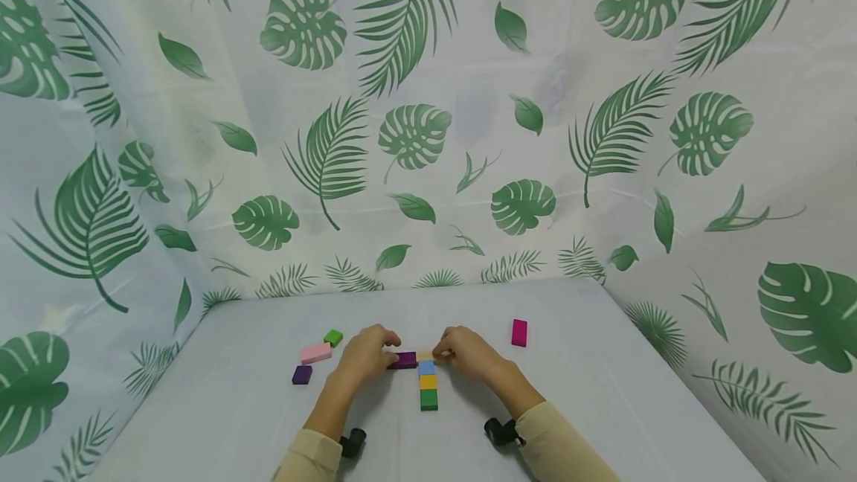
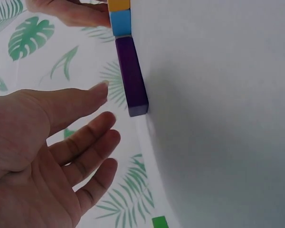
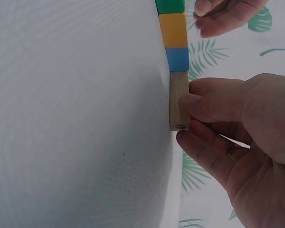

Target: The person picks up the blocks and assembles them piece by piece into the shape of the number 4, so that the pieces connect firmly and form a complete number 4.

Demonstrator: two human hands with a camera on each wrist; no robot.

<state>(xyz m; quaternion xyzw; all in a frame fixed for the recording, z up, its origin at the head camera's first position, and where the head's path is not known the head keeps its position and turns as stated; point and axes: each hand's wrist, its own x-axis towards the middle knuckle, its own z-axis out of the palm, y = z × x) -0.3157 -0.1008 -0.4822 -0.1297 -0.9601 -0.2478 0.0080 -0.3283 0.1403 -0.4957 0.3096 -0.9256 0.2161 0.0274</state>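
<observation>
Leafy cloth [image 1: 469,73] is backing the table [image 1: 582,370]. At lower centre, the right hand [image 1: 465,352] is pinching the wood block [image 1: 425,355]; the left hand [image 1: 364,352], empty, is hovering beside the purple block [image 1: 405,360]. Below, a blue block [image 1: 426,368] is adjoining. Alignment is apparently proceeding; the next move is likely requiring gentle release.

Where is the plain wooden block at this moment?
In the head view, the plain wooden block lies at lower centre, right of the dark purple block, touched by the right hand, just beyond the blue block.
</observation>
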